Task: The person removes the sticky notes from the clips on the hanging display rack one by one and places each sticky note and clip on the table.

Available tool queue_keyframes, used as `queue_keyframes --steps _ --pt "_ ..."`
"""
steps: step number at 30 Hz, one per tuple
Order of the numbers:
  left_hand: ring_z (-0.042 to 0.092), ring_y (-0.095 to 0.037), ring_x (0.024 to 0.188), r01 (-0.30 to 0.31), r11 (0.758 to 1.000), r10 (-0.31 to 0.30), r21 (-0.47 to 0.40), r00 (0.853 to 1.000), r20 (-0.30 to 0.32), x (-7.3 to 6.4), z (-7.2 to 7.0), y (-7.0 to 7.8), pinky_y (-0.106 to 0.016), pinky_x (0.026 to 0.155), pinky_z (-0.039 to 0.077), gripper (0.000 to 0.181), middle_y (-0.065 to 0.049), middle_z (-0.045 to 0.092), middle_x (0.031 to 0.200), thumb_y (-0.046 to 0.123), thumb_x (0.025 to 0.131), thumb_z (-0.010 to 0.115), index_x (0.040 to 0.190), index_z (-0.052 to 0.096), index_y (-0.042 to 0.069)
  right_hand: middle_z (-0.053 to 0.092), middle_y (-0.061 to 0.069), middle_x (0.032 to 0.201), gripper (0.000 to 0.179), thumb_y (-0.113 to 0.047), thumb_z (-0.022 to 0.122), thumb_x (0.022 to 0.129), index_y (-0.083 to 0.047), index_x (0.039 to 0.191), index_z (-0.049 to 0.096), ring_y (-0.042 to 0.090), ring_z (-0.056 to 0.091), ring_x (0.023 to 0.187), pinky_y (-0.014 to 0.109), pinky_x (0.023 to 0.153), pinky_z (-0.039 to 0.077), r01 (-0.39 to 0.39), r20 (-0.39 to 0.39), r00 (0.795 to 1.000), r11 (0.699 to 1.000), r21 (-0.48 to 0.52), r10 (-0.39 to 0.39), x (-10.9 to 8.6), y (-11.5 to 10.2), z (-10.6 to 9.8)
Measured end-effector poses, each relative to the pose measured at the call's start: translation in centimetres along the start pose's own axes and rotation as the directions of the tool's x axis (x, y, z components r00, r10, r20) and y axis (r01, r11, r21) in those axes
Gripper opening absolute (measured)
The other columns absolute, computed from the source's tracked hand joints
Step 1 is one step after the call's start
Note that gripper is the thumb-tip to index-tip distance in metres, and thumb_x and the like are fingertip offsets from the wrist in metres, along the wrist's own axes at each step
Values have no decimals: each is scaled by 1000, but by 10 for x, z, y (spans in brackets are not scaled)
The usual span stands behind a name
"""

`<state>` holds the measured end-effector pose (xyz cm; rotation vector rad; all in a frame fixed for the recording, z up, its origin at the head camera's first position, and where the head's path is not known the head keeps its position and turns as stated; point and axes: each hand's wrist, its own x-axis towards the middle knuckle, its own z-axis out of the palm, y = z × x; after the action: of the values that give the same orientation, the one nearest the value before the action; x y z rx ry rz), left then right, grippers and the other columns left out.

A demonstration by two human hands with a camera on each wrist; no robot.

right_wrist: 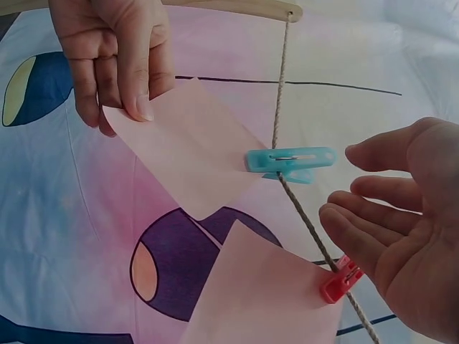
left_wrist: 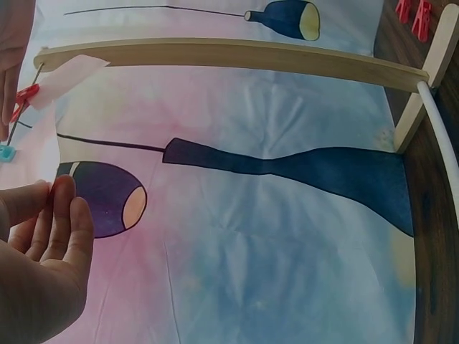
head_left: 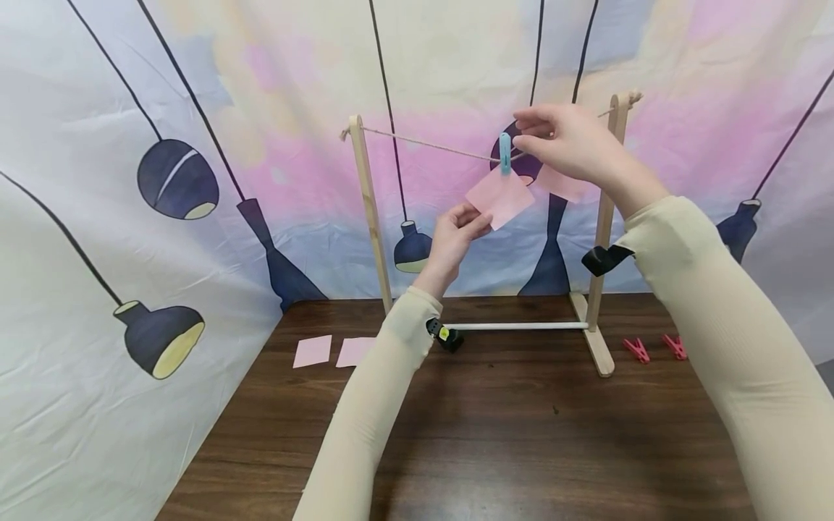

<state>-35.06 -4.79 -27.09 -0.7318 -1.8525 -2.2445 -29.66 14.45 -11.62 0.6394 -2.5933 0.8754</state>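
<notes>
A pink paper square (head_left: 500, 197) hangs by one corner from the rope (head_left: 430, 145), clipped there by a blue clothespin (head_left: 504, 153). My left hand (head_left: 454, 240) pinches the paper's lower left corner between thumb and fingers. Beside the clothespin is my right hand (head_left: 567, 141), its fingers apart and holding nothing; the right wrist view shows a gap between its fingertips and the blue clothespin (right_wrist: 290, 159). A second pink paper (right_wrist: 269, 287) hangs farther along the rope from a red clothespin (right_wrist: 341, 279), partly hidden behind my right hand in the head view.
The rope runs between two wooden posts (head_left: 368, 202) joined low down by a white bar (head_left: 521, 326). Two pink papers (head_left: 313, 351) lie at left on the brown table (head_left: 508, 434). Two red clothespins (head_left: 635, 350) lie at right. A painted cloth (head_left: 313, 174) hangs behind.
</notes>
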Motion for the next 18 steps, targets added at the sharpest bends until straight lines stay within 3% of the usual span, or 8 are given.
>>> queue_keyframes --steps 7,18 --pt "67 -11 84 3 1000 -2 16 1000 -1 0 0 -1 -35 90 57 25 -12 70 98 2 96 67 118 64 -9 49 18 150 58 -32 53 105 -4 153 40 34 48 137 51 111 39 -3 42 999 1000 -22 4 4 -1 2" --pt "67 -13 84 6 1000 -6 12 1000 1 -3 0 -2 -34 88 58 26 -12 68 96 2 96 67 119 63 -11 53 20 145 55 -30 53 105 -3 152 43 34 52 133 50 110 41 13 87 996 995 -97 -4 14 -4 9"
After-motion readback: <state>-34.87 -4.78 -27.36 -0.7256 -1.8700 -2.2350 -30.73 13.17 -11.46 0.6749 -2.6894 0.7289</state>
